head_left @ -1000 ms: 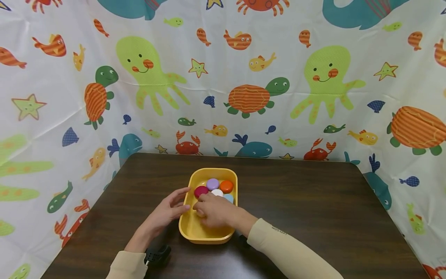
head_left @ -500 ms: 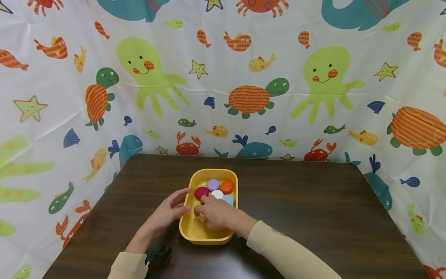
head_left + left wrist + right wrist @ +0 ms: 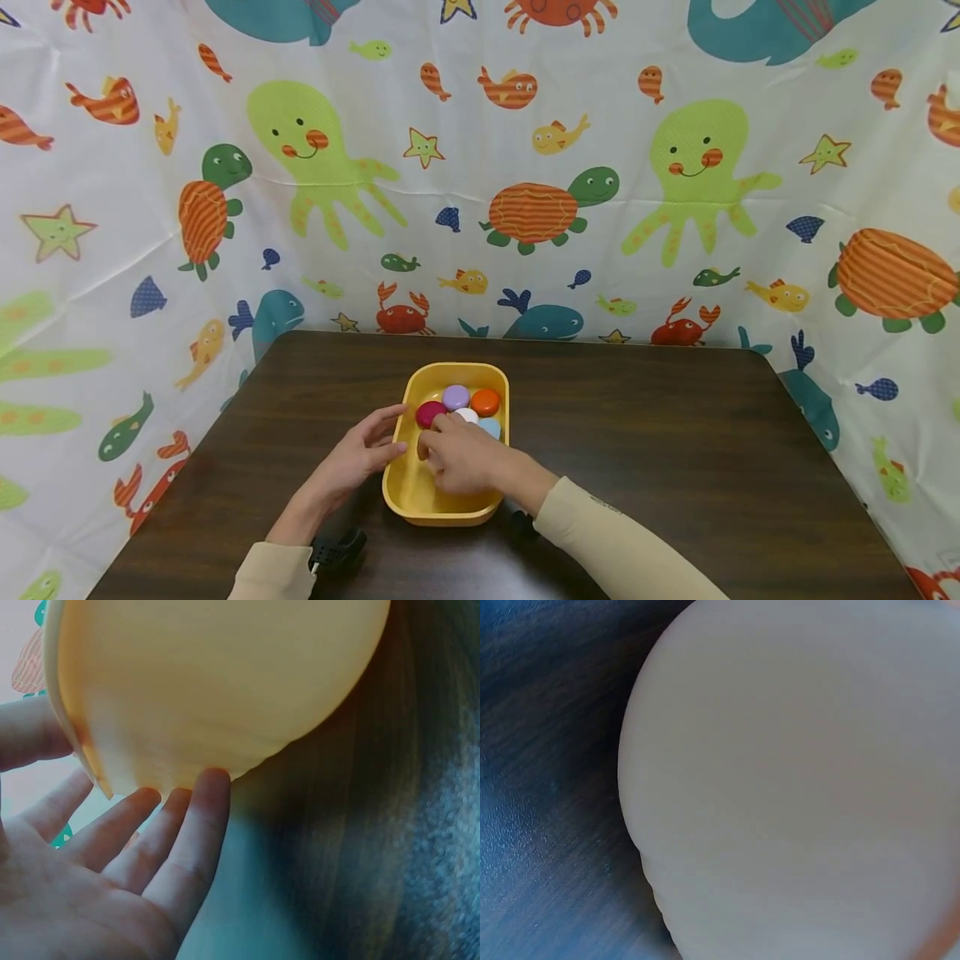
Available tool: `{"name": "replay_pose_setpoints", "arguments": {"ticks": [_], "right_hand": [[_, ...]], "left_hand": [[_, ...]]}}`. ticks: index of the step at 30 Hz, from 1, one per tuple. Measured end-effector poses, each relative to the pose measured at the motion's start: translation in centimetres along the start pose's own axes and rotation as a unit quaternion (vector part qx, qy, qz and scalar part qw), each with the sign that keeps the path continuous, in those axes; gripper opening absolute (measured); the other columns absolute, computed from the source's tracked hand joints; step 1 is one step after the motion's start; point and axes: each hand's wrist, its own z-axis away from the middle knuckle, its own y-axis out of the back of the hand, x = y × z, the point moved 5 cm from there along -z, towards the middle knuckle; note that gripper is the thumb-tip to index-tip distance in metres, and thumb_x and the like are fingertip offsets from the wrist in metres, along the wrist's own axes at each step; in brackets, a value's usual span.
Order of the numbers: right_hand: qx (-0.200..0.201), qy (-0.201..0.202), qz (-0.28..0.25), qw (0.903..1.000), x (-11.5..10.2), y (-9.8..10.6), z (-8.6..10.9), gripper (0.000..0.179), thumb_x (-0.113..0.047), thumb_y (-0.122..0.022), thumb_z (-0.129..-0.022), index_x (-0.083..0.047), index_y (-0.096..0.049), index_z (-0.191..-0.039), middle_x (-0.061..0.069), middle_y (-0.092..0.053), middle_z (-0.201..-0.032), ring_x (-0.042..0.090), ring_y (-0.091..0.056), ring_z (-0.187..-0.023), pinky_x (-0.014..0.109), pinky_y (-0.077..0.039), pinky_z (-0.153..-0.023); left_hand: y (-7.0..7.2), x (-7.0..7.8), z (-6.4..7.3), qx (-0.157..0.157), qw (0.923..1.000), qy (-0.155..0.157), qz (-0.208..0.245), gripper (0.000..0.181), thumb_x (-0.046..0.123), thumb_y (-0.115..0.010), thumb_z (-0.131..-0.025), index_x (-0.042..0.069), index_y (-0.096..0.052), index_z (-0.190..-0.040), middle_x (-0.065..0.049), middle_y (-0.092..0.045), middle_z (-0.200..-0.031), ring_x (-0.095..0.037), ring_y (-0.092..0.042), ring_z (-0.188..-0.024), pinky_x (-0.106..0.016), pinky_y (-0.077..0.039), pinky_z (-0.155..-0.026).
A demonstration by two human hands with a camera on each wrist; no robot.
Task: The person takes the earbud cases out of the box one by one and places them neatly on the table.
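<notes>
Resting on the table (image 3: 637, 450), the yellow tray (image 3: 442, 518) was flanked by two bare hands. In its far half were gathered a purple disc (image 3: 456, 397) and an orange disc (image 3: 486, 402) at the back, a crimson disc (image 3: 431, 414) to the left, a white disc (image 3: 467, 415), partly covered, in the middle, and a blue disc (image 3: 490, 427) to the right. At the tray's left wall the left grip (image 3: 363, 450) was spread, its fingers nearly straight and touching the outside. Over the middle of the tray the right grip (image 3: 465, 454) was held with its fingers bent downward; the tips were mostly hidden, so whether anything was pinched could not be told. No help was given by the right wrist view, filled mostly by a blurred pale shape (image 3: 780, 780).

The likeliest trouble was judged to be caused by crowding: the white disc or the crimson disc could be nudged by the right grip, and its neighbours sent sliding. If only a rounded edge were pinched, a disc could be dropped. If the tray were pushed from within, it could be turned on the table, since only its left side was seen to be steadied. If that wall were lifted, the contents could be spilled rightward.
</notes>
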Motion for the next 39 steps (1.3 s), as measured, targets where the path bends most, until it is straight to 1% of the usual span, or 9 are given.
{"name": "replay_pose_setpoints", "arguments": {"ticks": [7,10,16,20,24,31,39], "right_hand": [[0.024,-0.004,-0.001,0.9997,-0.2,0.9,0.2,0.034,-0.023,-0.08,-0.08,-0.025,-0.067,-0.112,-0.007,-0.053,-0.106,0.013,-0.045,-0.099,0.024,-0.046,-0.087],[0.033,-0.005,0.004,0.9994,-0.3,1.3,0.4,0.035,-0.024,-0.08,-0.08,-0.025,-0.067,-0.113,-0.007,-0.053,-0.107,0.013,-0.045,-0.1,0.025,-0.045,-0.09],[0.048,-0.008,0.023,0.9985,-0.5,2.1,1.1,0.035,-0.023,-0.079,-0.082,-0.023,-0.067,-0.115,-0.005,-0.052,-0.108,0.014,-0.044,-0.097,0.026,-0.044,-0.088],[0.06,-0.011,0.027,0.9978,-0.4,2.6,1.6,0.035,-0.022,-0.078,-0.082,-0.021,-0.067,-0.115,-0.005,-0.051,-0.105,0.014,-0.043,-0.098,0.026,-0.044,-0.088],[0.073,-0.012,0.02,0.9971,-0.1,3.0,2.1,0.036,-0.022,-0.078,-0.081,-0.021,-0.067,-0.115,-0.006,-0.051,-0.104,0.012,-0.043,-0.097,0.026,-0.044,-0.088],[0.101,-0.015,0.012,0.9947,0.4,3.8,2.7,0.036,-0.022,-0.079,-0.08,-0.019,-0.067,-0.114,-0.005,-0.05,-0.102,0.011,-0.043,-0.095,0.023,-0.045,-0.084],[0.111,-0.04,0.026,0.9927,1.1,4.8,3.4,0.035,-0.023,-0.079,-0.08,-0.019,-0.068,-0.113,-0.004,-0.053,-0.102,0.014,-0.044,-0.096,0.027,-0.045,-0.087]], "left_hand": [[0.3,0.0,0.0,0.0,1.0,0.0,-0.004,0.065,0.014,-0.065,-0.099,0.014,-0.035,-0.156,-0.02,-0.033,-0.161,-0.045,-0.044,-0.139,-0.051,-0.049,-0.104],[0.4,0.1,0.0,-0.005,1.0,-0.004,-0.002,0.065,0.015,-0.065,-0.099,0.012,-0.034,-0.156,-0.021,-0.033,-0.161,-0.046,-0.044,-0.139,-0.052,-0.049,-0.104],[0.4,-0.1,0.0,0.001,1.0,0.001,-0.001,0.066,0.017,-0.067,-0.098,0.015,-0.035,-0.156,-0.018,-0.033,-0.161,-0.044,-0.045,-0.139,-0.05,-0.049,-0.104],[0.2,-0.1,0.0,-0.001,1.0,0.001,0.004,0.066,0.016,-0.067,-0.098,0.015,-0.035,-0.157,-0.018,-0.033,-0.162,-0.045,-0.044,-0.139,-0.051,-0.049,-0.104],[0.1,-0.2,-0.1,-0.002,1.0,0.004,0.007,0.067,0.015,-0.067,-0.098,0.015,-0.035,-0.157,-0.018,-0.032,-0.162,-0.045,-0.044,-0.139,-0.05,-0.049,-0.105],[0.1,-0.1,-0.1,-0.003,1.0,0.005,0.007,0.067,0.018,-0.068,-0.098,0.015,-0.035,-0.156,-0.018,-0.032,-0.162,-0.043,-0.046,-0.138,-0.049,-0.049,-0.105],[0.1,-0.2,-0.2,0.001,1.0,0.006,0.001,0.067,0.017,-0.068,-0.098,0.015,-0.035,-0.156,-0.018,-0.032,-0.162,-0.043,-0.047,-0.137,-0.049,-0.05,-0.104]]}}
